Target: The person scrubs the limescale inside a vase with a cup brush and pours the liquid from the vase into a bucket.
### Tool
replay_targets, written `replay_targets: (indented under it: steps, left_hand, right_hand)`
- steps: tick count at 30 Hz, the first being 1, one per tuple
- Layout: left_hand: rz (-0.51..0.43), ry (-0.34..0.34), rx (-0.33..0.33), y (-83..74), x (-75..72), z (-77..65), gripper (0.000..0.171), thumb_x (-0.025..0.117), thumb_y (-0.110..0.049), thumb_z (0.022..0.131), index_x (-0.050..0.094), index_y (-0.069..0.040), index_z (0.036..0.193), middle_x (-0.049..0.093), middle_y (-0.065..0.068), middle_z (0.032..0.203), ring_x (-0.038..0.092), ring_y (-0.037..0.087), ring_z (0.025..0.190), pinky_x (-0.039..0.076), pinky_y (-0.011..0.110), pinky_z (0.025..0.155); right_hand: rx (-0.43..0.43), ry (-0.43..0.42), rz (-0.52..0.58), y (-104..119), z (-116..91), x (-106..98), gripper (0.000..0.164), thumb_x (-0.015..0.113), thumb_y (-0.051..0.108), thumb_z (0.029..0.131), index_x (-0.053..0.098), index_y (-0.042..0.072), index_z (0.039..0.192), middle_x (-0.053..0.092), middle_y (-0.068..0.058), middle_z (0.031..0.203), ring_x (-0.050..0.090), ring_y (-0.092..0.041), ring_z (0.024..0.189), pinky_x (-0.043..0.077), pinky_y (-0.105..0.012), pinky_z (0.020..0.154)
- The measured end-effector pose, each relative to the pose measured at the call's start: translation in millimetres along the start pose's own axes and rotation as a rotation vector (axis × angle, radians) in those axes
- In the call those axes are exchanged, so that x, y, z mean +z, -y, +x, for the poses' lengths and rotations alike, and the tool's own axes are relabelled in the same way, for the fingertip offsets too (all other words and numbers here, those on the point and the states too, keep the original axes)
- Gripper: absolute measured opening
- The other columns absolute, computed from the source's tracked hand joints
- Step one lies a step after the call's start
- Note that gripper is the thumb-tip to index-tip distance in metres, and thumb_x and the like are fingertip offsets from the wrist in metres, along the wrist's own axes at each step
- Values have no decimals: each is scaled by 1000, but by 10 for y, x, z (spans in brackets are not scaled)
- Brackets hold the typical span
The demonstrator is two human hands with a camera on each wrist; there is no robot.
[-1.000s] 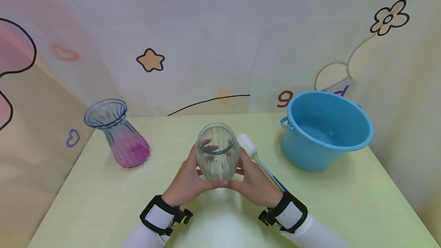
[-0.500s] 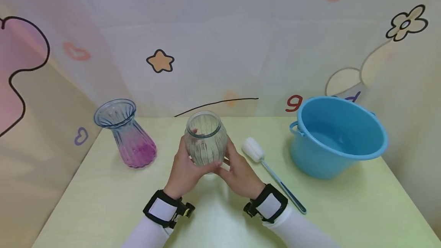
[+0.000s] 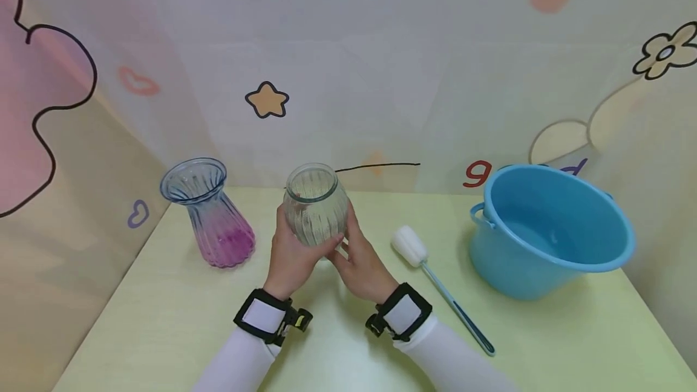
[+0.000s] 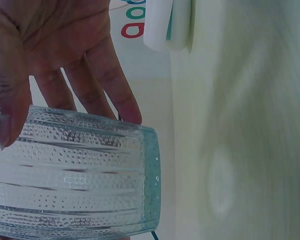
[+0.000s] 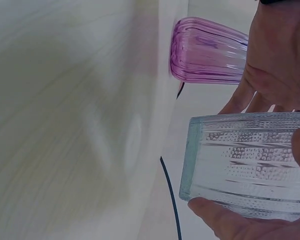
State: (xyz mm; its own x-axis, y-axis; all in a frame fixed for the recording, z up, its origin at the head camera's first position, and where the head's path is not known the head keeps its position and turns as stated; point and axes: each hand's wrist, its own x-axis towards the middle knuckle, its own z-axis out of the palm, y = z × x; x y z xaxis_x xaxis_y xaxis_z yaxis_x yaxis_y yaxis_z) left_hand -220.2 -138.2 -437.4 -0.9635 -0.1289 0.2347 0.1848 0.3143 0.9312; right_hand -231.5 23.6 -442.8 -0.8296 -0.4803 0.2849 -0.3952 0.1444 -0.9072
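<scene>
A clear ribbed glass jar point(image 3: 316, 213) is held upright between both hands, its open mouth up and its base above the table. My left hand point(image 3: 293, 262) grips its left side, with the thumb across the front. On the opposite side my right hand point(image 3: 363, 265) holds it, the thumb near the other thumb. In the left wrist view, dimpled bands cover the glass jar point(image 4: 75, 175). The right wrist view shows its thick base, with fingertips point(image 5: 202, 206) touching near the lower edge. Fingers behind the jar are partly hidden.
A blue-to-pink glass vase point(image 3: 220, 225) stands left on the pale table point(image 3: 163, 319). To the right lies a white sponge-headed bottle brush point(image 3: 411, 247) with a blue handle. A blue bucket point(image 3: 501, 271) stands at the far right. A patterned cloth point(image 3: 337, 65) hangs behind.
Both hands have moved the jar up and slightly left in the head view. The brush handle, partly covered by the right wrist before, now shows in full. The camera view has shifted somewhat.
</scene>
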Motion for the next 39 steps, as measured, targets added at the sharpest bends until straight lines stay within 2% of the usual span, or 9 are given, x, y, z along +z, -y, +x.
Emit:
replay_targets:
  steps: [6,8,12,15,19,24,29,35,39]
  left_hand:
    - [5,-66,-2,63,10,111,111,94,-33,73,24,-22,158,48,9,151,51,32,138,44,57,111]
    - [0,-84,0,91,8,154,111,94,-32,73,24,-22,158,48,8,152,51,31,139,44,58,111]
    - [-21,-115,-7,143,-6,240,112,94,-32,73,23,-21,158,46,7,153,48,31,140,42,59,113]
    - [-30,-135,-23,176,-22,292,111,94,-32,74,23,-20,158,46,8,153,48,31,140,42,59,113]
    - [-24,-163,-43,209,-45,360,110,93,-33,74,23,-18,157,46,9,152,48,31,140,41,58,113]
    - [-32,-206,-63,253,-84,459,110,92,-34,75,21,-18,158,45,10,154,47,30,140,40,57,114]
    - [-24,-237,-83,316,-120,541,111,92,-35,76,20,-17,158,44,13,154,47,33,141,39,55,116]
    - [-42,-280,-88,410,-144,617,111,93,-31,75,20,-15,157,44,15,152,46,33,139,37,54,118]
    - [-48,-296,-94,461,-159,655,111,93,-29,75,20,-15,157,42,15,153,45,32,141,35,52,119]
  right_hand:
    - [61,4,65,-73,124,57,99,56,4,105,-9,55,159,12,14,172,27,-36,157,47,-54,112]
    - [51,-4,76,-105,184,79,99,56,2,104,-6,55,159,15,12,171,27,-34,157,49,-53,110]
    - [0,-40,42,-162,319,121,96,60,1,102,3,51,161,27,5,166,28,-23,155,45,-56,114]
    - [6,-44,27,-184,401,150,93,60,2,102,7,51,161,30,4,164,29,-20,154,45,-56,114]
    - [51,-23,33,-190,491,172,91,58,4,104,4,50,162,23,5,170,31,-27,155,46,-54,114]
    - [88,2,18,-223,637,204,91,57,6,105,-2,43,164,15,2,174,34,-38,154,44,-53,116]
    - [110,33,9,-279,772,250,91,56,7,105,-5,38,165,12,0,175,31,-36,155,36,-51,122]
    - [139,61,19,-349,891,302,88,54,9,106,-6,31,167,7,-6,176,28,-41,155,32,-53,124]
    - [143,74,28,-392,967,333,88,54,7,106,-4,33,166,8,-5,176,26,-39,157,30,-53,125]
